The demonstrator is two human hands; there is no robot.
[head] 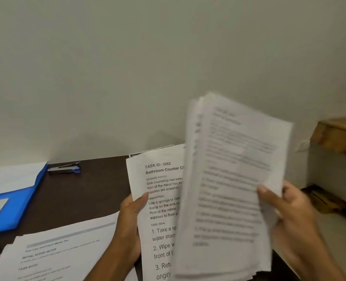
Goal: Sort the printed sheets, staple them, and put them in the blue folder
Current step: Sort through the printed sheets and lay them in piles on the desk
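The left hand (130, 226) gripped a printed sheet (160, 201) headed "TASK ID: 3062", thumb across its left margin, low in the middle of the frame. The right hand (287, 211), at lower right, held a blurred sheaf of sheets (235, 185), thumb pressed on the front page, the sheaf overlapping the right side of the single sheet.

This looked like the sorting step: one page parted from the bundle, nothing stapled yet. The next move probably called for laying that page with its set, then squaring the edges before stapling.

More printed pages (62, 254) lay on the dark table (91, 191) at lower left. The blue folder (16, 205) lay open at the left edge, with white paper on its far half. The stapler (64, 168) rested just right of the folder, near the wall and well apart from both hands. The loose pages lay between the hands and the folder, so they might need gathering first. A wooden block (338, 136) showed at the right edge.
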